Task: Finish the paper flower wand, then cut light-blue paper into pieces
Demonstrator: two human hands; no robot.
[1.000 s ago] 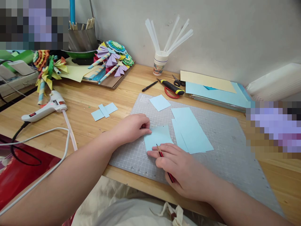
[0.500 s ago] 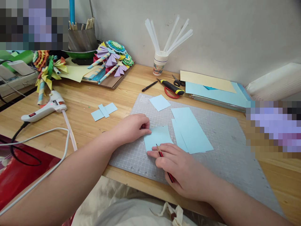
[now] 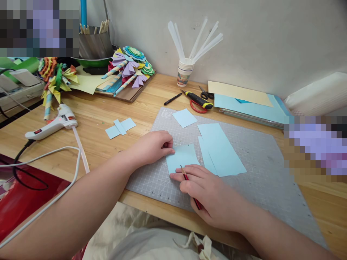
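Note:
A light blue square of paper lies on the grey cutting mat between my hands. My left hand is closed at the paper's left edge, thumb on top and fingers curled. In my right hand a red and black pencil is held, its tip pointing up and away from the sheet. The fingertips of that hand rest on the paper's near edge. Just right of the square are overlapping blue paper strips. Another small blue square sits farther back on the mat.
Left are crossed blue paper pieces and a white glue gun with cords. Behind the mat lie a pen, a black-yellow tool, scissors, a cup of glue sticks and a paper stack. Paper flowers stand back left.

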